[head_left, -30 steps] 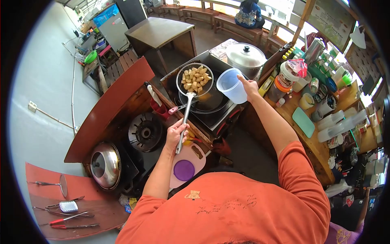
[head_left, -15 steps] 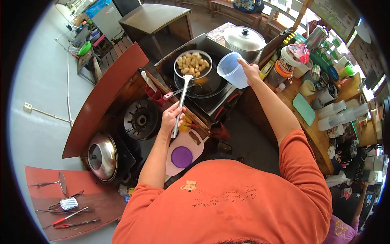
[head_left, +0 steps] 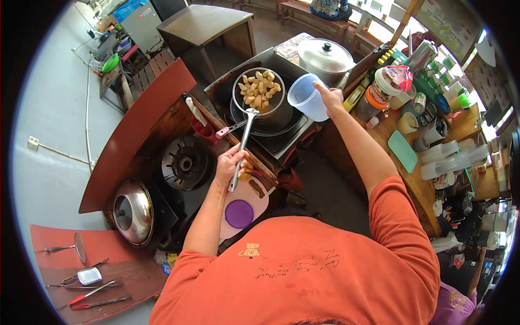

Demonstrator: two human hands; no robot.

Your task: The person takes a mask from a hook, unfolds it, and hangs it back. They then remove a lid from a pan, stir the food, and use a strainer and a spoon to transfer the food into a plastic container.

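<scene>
My left hand [head_left: 231,165] grips the metal handle of a round mesh skimmer [head_left: 247,132]. Golden-brown chunks of food [head_left: 260,89] lie in its basket, which is over a dark wok [head_left: 284,116] on the stove. In my right hand [head_left: 329,98] is a translucent bluish plastic container [head_left: 307,100], tilted with its mouth towards the skimmer. The container and the skimmer are close side by side. The wok's handle [head_left: 230,129] points towards me, partly behind the skimmer handle.
A lidded steel pot [head_left: 326,57] stands behind the container. To the left are a bare burner [head_left: 186,162] and a domed lid [head_left: 132,211]. A pink cutting board [head_left: 254,197] carries a purple disc [head_left: 239,214]. Jars and tubs crowd the wooden counter [head_left: 387,143] at right.
The food chunks have shifted and look looser in the skimmer, whose basket is a little farther from the container's lower part. Both hands keep their holds; the whole view has shifted slightly.
</scene>
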